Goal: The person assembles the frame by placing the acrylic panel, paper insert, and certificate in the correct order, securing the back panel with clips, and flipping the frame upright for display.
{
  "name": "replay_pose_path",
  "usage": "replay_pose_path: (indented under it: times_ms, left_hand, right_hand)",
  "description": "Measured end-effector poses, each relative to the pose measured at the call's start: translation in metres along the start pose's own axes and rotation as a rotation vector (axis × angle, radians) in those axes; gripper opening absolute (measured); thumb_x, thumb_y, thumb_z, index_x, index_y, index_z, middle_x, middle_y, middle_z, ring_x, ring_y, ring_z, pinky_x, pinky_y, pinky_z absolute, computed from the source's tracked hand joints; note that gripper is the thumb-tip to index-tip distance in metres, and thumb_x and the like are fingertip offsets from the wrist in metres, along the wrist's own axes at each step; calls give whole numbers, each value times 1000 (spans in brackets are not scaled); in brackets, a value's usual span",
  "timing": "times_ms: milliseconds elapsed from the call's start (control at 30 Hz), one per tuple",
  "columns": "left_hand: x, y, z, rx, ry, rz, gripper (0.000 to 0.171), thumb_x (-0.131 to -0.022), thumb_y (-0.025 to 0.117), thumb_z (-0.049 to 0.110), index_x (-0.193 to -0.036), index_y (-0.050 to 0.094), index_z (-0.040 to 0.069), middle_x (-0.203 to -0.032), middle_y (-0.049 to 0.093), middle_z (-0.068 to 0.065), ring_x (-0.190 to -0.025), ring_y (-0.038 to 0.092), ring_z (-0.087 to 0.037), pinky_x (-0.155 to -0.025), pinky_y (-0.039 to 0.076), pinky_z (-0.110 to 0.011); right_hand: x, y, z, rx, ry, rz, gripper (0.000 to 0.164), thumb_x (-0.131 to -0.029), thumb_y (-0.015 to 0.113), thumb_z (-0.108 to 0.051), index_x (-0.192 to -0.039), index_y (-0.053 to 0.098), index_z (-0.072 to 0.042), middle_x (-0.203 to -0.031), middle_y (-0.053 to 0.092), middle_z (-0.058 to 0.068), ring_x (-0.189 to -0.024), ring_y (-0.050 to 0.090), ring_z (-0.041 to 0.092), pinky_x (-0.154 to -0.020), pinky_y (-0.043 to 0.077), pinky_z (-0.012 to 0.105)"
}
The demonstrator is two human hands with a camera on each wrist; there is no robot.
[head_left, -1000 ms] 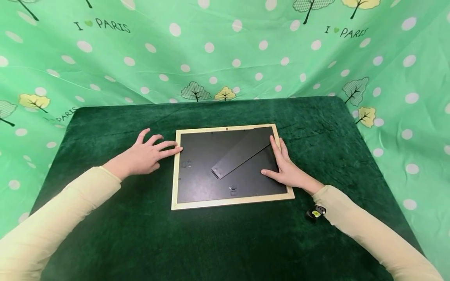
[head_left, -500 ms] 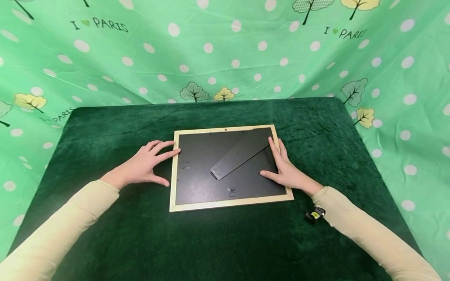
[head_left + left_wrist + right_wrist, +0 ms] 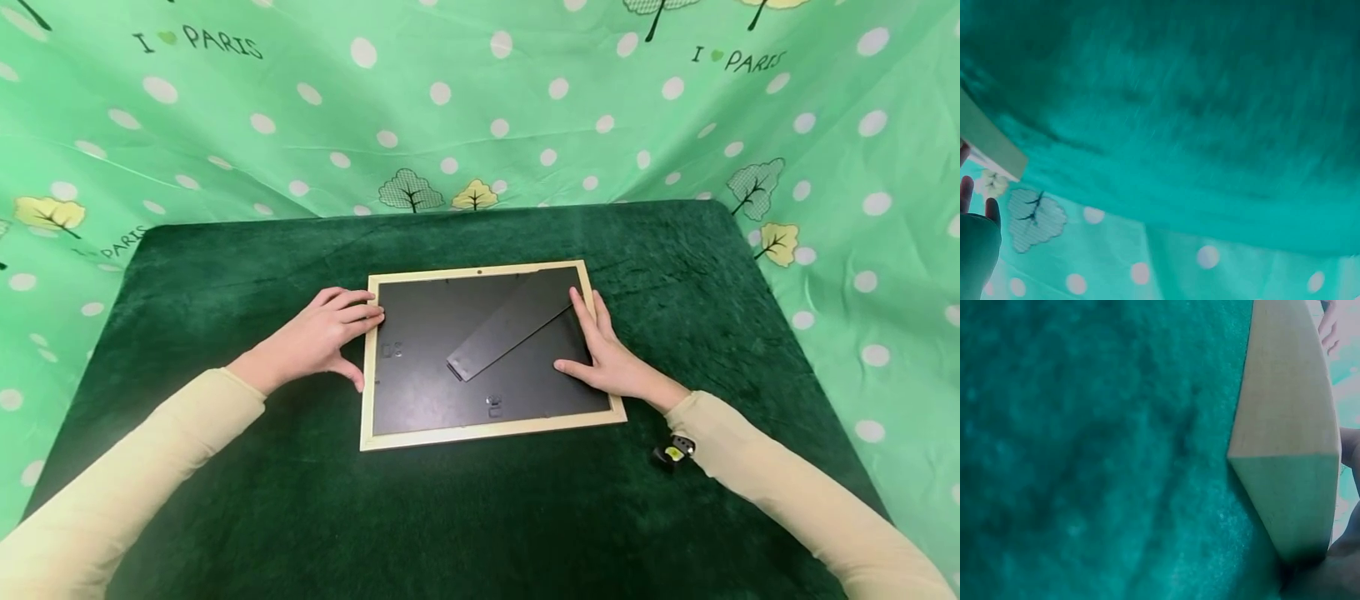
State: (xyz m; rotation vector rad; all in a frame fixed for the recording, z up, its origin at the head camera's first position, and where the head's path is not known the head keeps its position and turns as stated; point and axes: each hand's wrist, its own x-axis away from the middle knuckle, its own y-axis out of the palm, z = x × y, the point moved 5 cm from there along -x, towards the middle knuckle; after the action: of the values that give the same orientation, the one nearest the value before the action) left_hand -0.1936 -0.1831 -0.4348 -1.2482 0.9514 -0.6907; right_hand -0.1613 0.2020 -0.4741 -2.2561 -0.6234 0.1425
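Observation:
A light wooden picture frame (image 3: pixel 450 433) lies face down, its black backing board (image 3: pixel 408 333) up. Slanting across the board is a flat black easel stand (image 3: pixel 510 329); small metal hangers (image 3: pixel 493 407) sit near two edges. My left hand (image 3: pixel 318 333) has its fingertips on the frame's left border, thumb spread beside the edge. On the right side my right hand (image 3: pixel 607 358) rests with fingers extended, thumb and forefinger over the board and other fingers along the outer edge. Only a corner of the frame (image 3: pixel 991 140) shows in the left wrist view. The right wrist view has its wooden side (image 3: pixel 1288 381) close up.
A dark green velvety cloth (image 3: pixel 480 517) covers the table. Behind and beside it hangs a light green curtain (image 3: pixel 495 83) with white dots, trees and lettering. A black device on a strap (image 3: pixel 673 452) hangs at the right wrist.
My left hand has lowered its raised fingers onto the frame's left border, and its thumb has moved out beside the edge. The right hand stays in place; the head view shifts slightly.

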Motion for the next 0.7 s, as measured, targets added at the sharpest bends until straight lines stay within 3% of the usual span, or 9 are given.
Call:
replay_pose_path:
  times_ms: [133, 467, 700]
  left_hand:
    - [-3, -3, 2, -63, 37, -16, 107, -53, 62, 79, -117, 66, -7, -118, 64, -18, -118, 50, -35, -98, 32, -52]
    - [-8, -2, 3, -158, 34, -78, 107, -55, 56, 81, -117, 66, -5, -118, 64, -15, -117, 50, -30, -100, 29, -56]
    - [-9, -4, 6, -226, 81, -73, 101, -58, 54, 80, -112, 69, -4, -114, 66, -13, -113, 53, -28, -99, 30, -57]
  right_hand:
    - [-1, 0, -1, 10, 7, -12, 100, -94, 65, -28, -154, -15, -18, -152, -30, 20, -140, -26, 32, -104, 13, 68]
    - [-2, -2, -2, 15, -5, -9, 100, -94, 65, -27, -154, -15, -17, -152, -29, 19, -140, -26, 32, -104, 13, 68]
    - [-1, -1, -2, 13, -3, -7, 101, -93, 65, -28, -153, -15, -17, -152, -29, 20, -140, -26, 32, -104, 13, 68]
